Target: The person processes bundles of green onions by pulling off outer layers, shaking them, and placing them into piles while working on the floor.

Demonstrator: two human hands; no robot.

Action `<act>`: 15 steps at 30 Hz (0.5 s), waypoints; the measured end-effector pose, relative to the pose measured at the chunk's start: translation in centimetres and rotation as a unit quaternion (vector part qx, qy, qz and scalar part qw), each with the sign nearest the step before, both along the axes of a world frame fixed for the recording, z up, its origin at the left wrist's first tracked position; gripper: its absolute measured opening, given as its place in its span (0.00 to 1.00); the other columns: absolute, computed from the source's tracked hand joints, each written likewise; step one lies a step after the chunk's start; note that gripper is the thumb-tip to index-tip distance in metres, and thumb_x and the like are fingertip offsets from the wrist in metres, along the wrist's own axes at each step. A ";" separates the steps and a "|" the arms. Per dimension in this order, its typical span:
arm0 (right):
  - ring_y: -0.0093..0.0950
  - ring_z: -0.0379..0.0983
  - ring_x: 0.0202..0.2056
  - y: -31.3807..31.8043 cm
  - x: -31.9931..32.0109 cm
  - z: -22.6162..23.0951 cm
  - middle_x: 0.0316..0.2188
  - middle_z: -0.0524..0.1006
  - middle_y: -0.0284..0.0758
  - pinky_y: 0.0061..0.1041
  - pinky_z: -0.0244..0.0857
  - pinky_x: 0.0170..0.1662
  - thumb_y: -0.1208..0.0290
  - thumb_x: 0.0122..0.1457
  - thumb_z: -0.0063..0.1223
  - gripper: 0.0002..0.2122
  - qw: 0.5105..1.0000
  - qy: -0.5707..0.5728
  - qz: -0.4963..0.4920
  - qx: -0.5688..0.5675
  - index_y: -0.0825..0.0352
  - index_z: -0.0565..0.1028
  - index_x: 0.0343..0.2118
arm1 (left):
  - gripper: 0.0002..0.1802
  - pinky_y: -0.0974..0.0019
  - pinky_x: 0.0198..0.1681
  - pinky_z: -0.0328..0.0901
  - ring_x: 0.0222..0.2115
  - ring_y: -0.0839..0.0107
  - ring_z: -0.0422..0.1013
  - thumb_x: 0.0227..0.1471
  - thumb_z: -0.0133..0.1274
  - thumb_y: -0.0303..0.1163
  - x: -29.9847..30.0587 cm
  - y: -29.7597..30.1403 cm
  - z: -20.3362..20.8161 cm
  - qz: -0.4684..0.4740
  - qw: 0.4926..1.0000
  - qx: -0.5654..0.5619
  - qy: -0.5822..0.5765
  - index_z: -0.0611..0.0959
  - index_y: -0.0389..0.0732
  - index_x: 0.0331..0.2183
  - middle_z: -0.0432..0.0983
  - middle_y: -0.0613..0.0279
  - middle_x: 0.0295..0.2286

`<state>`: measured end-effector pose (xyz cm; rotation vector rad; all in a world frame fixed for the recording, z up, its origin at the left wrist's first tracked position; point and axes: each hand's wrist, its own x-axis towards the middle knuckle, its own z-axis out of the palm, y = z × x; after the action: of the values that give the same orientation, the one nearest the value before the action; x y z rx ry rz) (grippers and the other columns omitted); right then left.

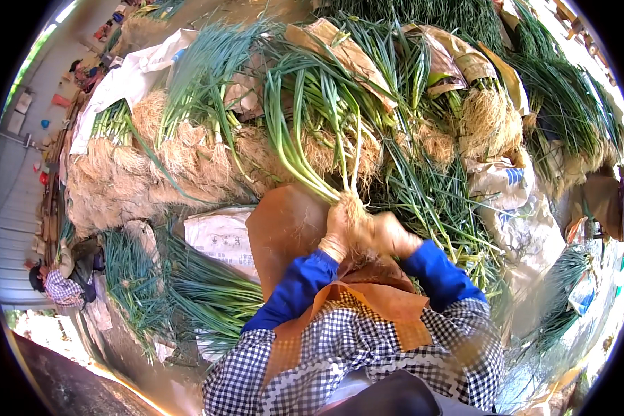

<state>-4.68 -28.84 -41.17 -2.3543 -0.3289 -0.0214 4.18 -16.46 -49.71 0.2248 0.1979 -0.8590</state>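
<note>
A small bunch of green onions (300, 163) is gripped at its root end by my left hand (335, 227), closed around the pale stems. Their long leaves reach up and away from me, bending over toward the far side. A tuft of straw-coloured roots (354, 208) shows between my hands. Beside those roots is my right hand (390, 236), smeared by motion, so its fingers cannot be made out. Brown sheeting (288, 222) covers my lap under the bunch. Just beyond lies a long heap of green onions (326, 104) with their roots turned toward me.
Trimmed green leaves (423, 201) are strewn at my right, beside crumpled white sacks (527, 232). More green onions (215, 295) lie at my left near a white printed sack (222, 239). Another person (64, 288) in a checked top is at the far left.
</note>
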 end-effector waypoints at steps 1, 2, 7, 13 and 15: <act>0.39 0.72 0.23 -0.3 -2.5 0.6 0.24 0.74 0.40 0.33 0.67 0.25 0.62 0.58 0.41 0.11 0.997 0.060 0.053 0.019 0.61 0.72 0.37 | 0.06 0.71 0.28 0.68 0.23 0.75 0.70 0.54 0.45 0.30 0.1 0.1 0.9 -0.028 0.991 0.127 -0.028 0.75 0.39 0.31 0.72 0.65 0.22; 0.38 0.73 0.23 -1.3 -4.2 1.0 0.24 0.75 0.40 0.32 0.67 0.25 0.61 0.58 0.41 0.12 0.987 0.113 0.108 0.037 0.60 0.72 0.38 | 0.07 0.71 0.24 0.67 0.20 0.74 0.70 0.54 0.46 0.32 0.1 0.2 1.3 -0.084 0.995 0.057 0.013 0.76 0.39 0.30 0.71 0.67 0.20; 0.34 0.76 0.34 -9.1 -4.2 -0.6 0.33 0.78 0.36 0.32 0.68 0.36 0.50 0.56 0.42 0.19 0.860 0.344 -0.143 -0.349 0.60 0.77 0.37 | 0.09 0.71 0.26 0.67 0.22 0.75 0.70 0.52 0.49 0.32 0.7 0.2 1.0 -0.046 0.994 0.076 0.059 0.78 0.37 0.29 0.72 0.66 0.22; 0.28 0.70 0.36 -1.8 7.7 -5.1 0.34 0.76 0.37 0.25 0.63 0.42 0.58 0.58 0.47 0.18 0.857 0.144 -0.161 0.468 0.71 0.73 0.40 | 0.08 0.76 0.27 0.61 0.23 0.80 0.66 0.50 0.51 0.29 0.6 -1.2 1.2 0.045 0.879 0.395 -0.264 0.80 0.34 0.30 0.72 0.69 0.22; 0.22 0.69 0.30 -0.5 7.9 -5.1 0.28 0.75 0.33 0.21 0.64 0.33 0.60 0.59 0.47 0.15 0.801 0.116 -0.262 0.525 0.69 0.73 0.37 | 0.09 0.76 0.28 0.62 0.25 0.78 0.68 0.50 0.51 0.30 0.6 0.0 3.0 0.053 0.853 0.432 -0.289 0.80 0.33 0.30 0.74 0.65 0.23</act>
<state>3.23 -29.29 -46.30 -1.2363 0.3994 -0.1403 4.76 -16.48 -46.70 1.2926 0.0151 -0.5073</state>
